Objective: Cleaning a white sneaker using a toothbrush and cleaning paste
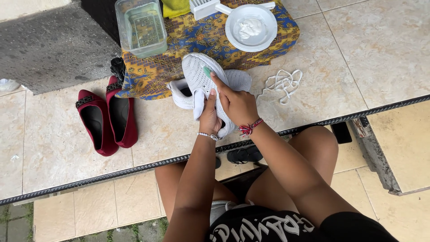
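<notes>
Both of my hands hold a white mesh sneaker [197, 74] above the tiled floor. My left hand [209, 115] grips its tongue and lower side. My right hand [235, 101] wraps the sneaker's upper from the right, fingers reaching up along it. A second white sneaker [237, 79] lies on the tiles just behind it, mostly hidden. Loose white laces [282, 83] lie to the right on the floor.
A patterned cloth [201, 36] carries a clear tub of water [142, 29], a white plate with white paste [251, 27], a white brush [204, 6] and a yellow cloth [175, 6]. Dark red flat shoes [107, 118] lie left. A black sandal [244, 154] sits below the step edge.
</notes>
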